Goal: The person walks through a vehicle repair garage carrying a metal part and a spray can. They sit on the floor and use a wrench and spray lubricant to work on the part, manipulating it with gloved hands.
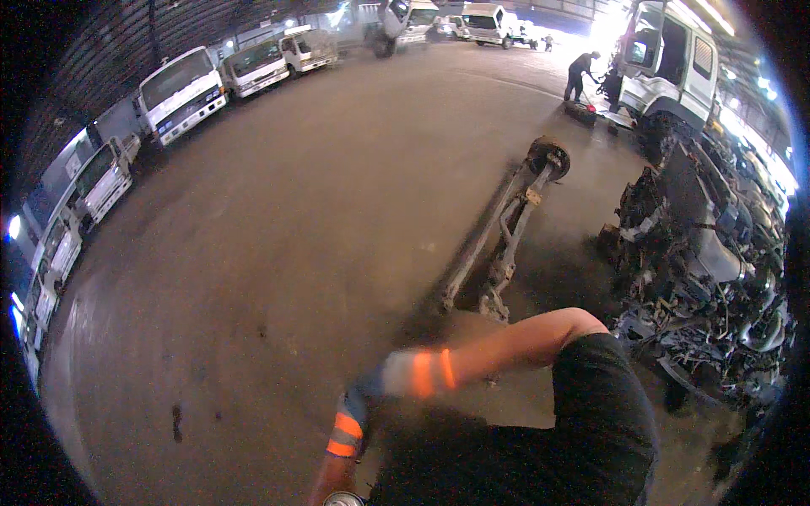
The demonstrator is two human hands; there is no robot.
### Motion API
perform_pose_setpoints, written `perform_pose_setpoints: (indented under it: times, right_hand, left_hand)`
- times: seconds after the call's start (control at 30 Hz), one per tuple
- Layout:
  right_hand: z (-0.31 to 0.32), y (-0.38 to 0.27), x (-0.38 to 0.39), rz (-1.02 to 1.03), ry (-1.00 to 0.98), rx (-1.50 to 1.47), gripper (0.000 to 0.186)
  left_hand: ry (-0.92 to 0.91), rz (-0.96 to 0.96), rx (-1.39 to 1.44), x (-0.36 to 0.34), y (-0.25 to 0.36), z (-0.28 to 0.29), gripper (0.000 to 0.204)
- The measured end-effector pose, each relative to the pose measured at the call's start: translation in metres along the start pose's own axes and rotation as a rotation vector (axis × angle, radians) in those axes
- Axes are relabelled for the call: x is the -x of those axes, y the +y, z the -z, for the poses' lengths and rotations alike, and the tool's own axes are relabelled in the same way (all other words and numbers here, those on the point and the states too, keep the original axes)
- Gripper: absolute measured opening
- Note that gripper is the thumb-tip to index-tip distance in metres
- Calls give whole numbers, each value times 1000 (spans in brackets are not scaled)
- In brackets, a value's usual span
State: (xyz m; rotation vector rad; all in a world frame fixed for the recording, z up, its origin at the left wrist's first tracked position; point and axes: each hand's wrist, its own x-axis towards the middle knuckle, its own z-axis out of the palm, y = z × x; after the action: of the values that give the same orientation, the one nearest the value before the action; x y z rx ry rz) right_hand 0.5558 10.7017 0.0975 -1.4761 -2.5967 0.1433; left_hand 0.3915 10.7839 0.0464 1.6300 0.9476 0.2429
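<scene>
1. The left hand (356,405) comes up from the lower edge in a blue-grey glove with an orange-striped cuff (343,434); a round watch (343,499) sits farther down that forearm.
2. The right hand (395,374), in a pale grey glove with an orange-banded cuff (434,372), reaches across from the right and meets the left one in front of the body.
3. Both hands are blurred where they overlap, so I cannot tell whether the fingers are apart, together or clamped on a glove.
4. A rusty axle assembly (511,240) lies on the concrete floor (253,253) just beyond the right forearm, two long bars running away to a round hub (548,158) at the far end.
5. A heap of dark metal parts (709,253) stands to the right.
6. Beyond it, a person (579,74) bends beside a white truck cab (675,63), near a tyre (580,114).
7. White trucks (181,97) line the left side.
</scene>
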Motion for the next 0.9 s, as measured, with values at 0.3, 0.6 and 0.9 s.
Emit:
perform_pose_setpoints:
  times: [0.3,0.6,0.9]
  right_hand:
    - [-37,301,-170,-184,160,-280,16]
    - [97,614,-317,-256,57,-38,16]
    - [98,924,-402,-1222,18,-1307,23]
  left_hand:
    - [37,-456,-640,-345,34,105,38]
    - [-290,-512,-495,-703,162,226,30]
    - [-29,-347,-343,-997,294,232,38]
